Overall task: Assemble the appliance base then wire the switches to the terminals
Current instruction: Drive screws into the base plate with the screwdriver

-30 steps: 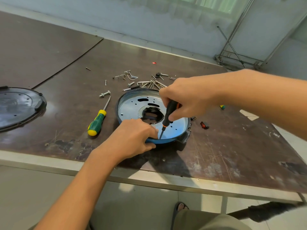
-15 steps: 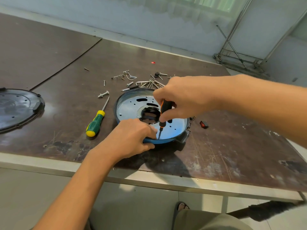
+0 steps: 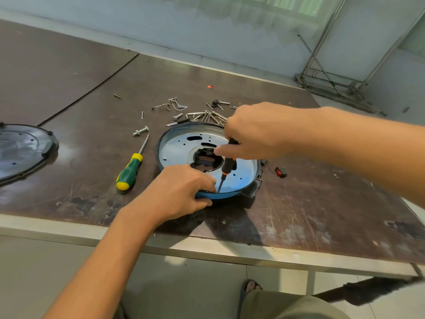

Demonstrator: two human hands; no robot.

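Note:
The round appliance base [image 3: 181,146], a metal plate in a blue rim with a dark opening at its middle, lies on the brown table. My left hand [image 3: 181,192] presses on the base's near rim. My right hand [image 3: 257,132] is closed around a black and orange screwdriver [image 3: 226,168], held nearly upright, its tip at the plate's near edge beside my left fingers. A small red rocker switch [image 3: 281,172] lies on the table to the right of the base.
A green and yellow screwdriver [image 3: 130,171] lies left of the base. Several loose screws and bolts [image 3: 202,115] are scattered behind it, with one bolt [image 3: 140,131] apart. A black round cover [image 3: 20,150] sits at the far left. The table edge [image 3: 207,249] runs close to me.
My right hand has turned on the screwdriver handle and shifted slightly left over the base; the screwdriver's tip stays at the same spot. My left hand has kept its hold on the rim.

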